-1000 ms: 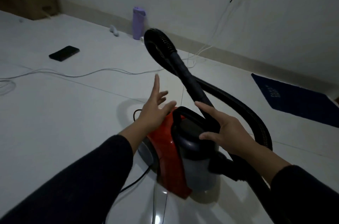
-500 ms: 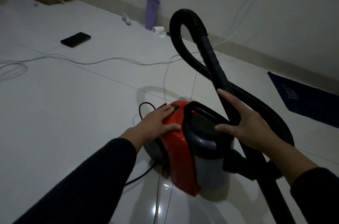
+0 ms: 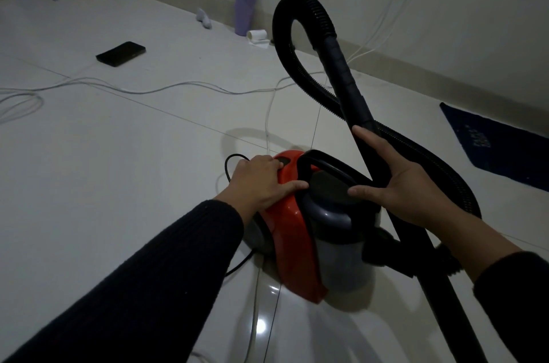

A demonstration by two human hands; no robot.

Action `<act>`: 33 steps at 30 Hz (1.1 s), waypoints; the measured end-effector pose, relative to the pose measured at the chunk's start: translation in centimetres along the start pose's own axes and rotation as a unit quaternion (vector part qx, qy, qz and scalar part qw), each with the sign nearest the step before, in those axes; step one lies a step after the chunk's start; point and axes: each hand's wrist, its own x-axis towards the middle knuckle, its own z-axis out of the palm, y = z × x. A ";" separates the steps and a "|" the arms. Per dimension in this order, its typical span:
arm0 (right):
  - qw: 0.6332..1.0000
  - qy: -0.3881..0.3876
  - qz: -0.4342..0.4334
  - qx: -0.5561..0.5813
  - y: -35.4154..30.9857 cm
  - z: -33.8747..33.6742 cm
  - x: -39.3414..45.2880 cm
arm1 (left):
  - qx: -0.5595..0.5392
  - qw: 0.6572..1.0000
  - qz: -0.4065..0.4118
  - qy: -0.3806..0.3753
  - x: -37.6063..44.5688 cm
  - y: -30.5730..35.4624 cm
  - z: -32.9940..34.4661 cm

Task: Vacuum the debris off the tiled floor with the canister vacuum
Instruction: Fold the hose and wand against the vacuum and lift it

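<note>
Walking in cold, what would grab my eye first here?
The red canister vacuum in the middle, with the left hand resting on its top. Then its black hose looping high above it, the right hand against the wand. Farther off, a purple bottle by the wall.

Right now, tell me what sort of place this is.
Probably a sparsely furnished room in a home: tiled floor, a purple bottle by the wall, a phone and white cables on the floor.
</note>
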 end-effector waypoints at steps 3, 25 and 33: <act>1.000 -0.001 0.000 -0.004 0.0 0.0 -0.1 | -0.060 0.998 0.001 -0.024 -1.1 0.0 0.2; 0.997 0.000 -0.004 0.071 2.0 0.0 -0.2 | -0.685 0.718 -0.127 -0.004 -1.5 7.9 -1.0; 0.993 -0.033 0.002 0.109 3.9 -2.0 0.5 | -0.676 0.709 -0.202 0.003 -0.8 11.3 -2.1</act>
